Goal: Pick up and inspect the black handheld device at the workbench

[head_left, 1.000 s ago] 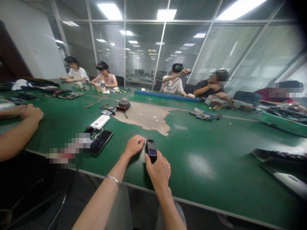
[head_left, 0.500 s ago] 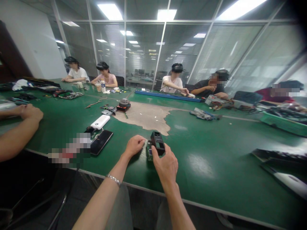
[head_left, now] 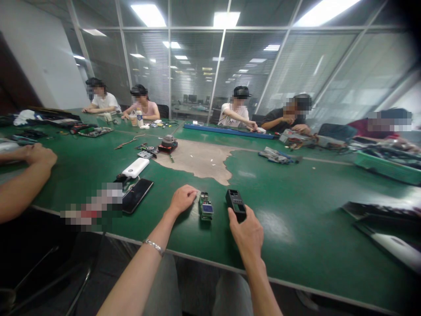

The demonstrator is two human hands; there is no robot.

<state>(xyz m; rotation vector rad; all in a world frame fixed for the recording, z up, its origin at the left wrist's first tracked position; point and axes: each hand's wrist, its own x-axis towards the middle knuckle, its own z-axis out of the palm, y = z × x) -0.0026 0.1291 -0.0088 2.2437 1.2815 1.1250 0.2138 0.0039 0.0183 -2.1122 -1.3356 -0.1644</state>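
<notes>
My right hand (head_left: 249,228) grips a black plastic housing (head_left: 235,202) with rectangular cut-outs, thumb on one side and fingers on the other. To its left, a green circuit board (head_left: 206,217) with a small bluish screen lies on the green table (head_left: 296,259). Just left of that board rests my left hand (head_left: 183,199), its fingers curled in. Whether anything sits inside those fingers is hidden. The board and the housing are apart, with bare tabletop between them.
A black phone (head_left: 138,196) and a white power bank (head_left: 136,167) lie to the left. Beyond is a brown sheet (head_left: 197,160) with a dark round-topped device (head_left: 168,143) at its edge. A green basket (head_left: 388,169) stands right. Several people sit around; another person's hands (head_left: 41,156) rest at left.
The black housing has moved right in my right hand, away from the circuit board, which now shows whole. My left hand has stayed in about the same place.
</notes>
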